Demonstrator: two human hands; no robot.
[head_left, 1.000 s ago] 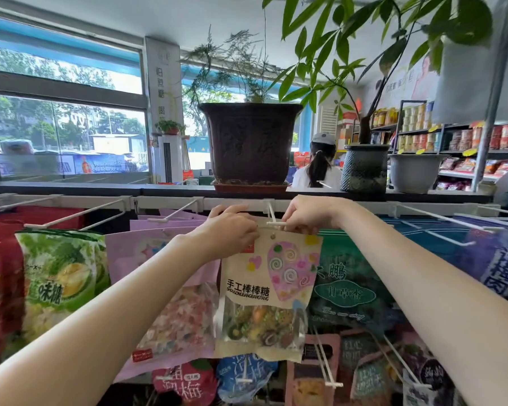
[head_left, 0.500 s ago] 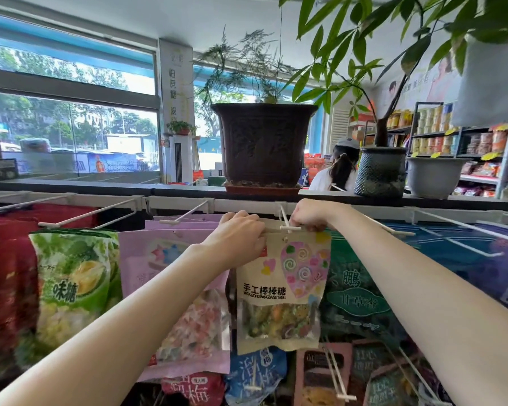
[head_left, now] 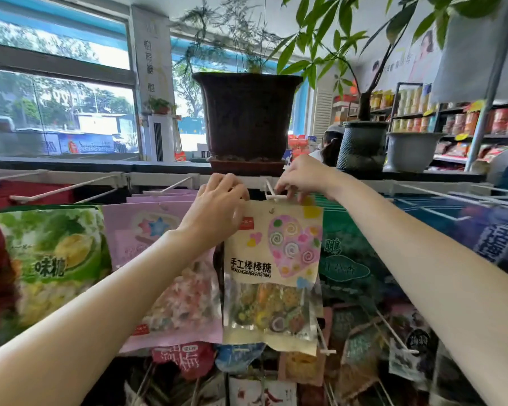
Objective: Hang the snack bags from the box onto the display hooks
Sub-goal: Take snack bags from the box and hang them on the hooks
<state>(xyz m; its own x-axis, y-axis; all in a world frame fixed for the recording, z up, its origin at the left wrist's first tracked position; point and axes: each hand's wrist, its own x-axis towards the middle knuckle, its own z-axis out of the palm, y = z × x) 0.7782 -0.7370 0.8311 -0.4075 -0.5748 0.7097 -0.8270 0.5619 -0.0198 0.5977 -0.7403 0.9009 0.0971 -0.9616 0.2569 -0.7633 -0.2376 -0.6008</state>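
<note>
Forearms are reaching up from both lower corners toward the rack in front of you. Your left hand [head_left: 217, 206] is curled over the top left corner of the cream lollipop bag [head_left: 272, 276], fingers closed on its upper edge, knuckles facing you. Your right hand [head_left: 302, 178] is pinching the bag's top right edge, its fingertips [head_left: 291, 196] sitting right at the tip of the white display hook [head_left: 272, 192]. The bag is hanging flat and upright between your two hands, its small punched hole showing just below the hook's crossbar; whether the hook is already passing through that hole cannot be told. Through the clear lower window of the bag, coloured swirl candies are showing.

Just left of it, a pink candy bag [head_left: 170, 273] is hanging partly behind your left wrist, and further left a green durian candy bag [head_left: 49, 259] is hanging on its own peg. To the right, dark green and blue packets [head_left: 352, 259] are filling the row behind your right arm. Lower rows of packets are hanging beneath, blurred.

Above the hooks, a dark ledge is carrying a large brown plant pot [head_left: 247, 115], directly behind the hook you are working at, with a patterned dark pot [head_left: 362, 145] and a grey pot [head_left: 411, 150] to the right. Beyond, store shelves [head_left: 458, 118] are standing at right and wide windows [head_left: 56, 112] at left.
</note>
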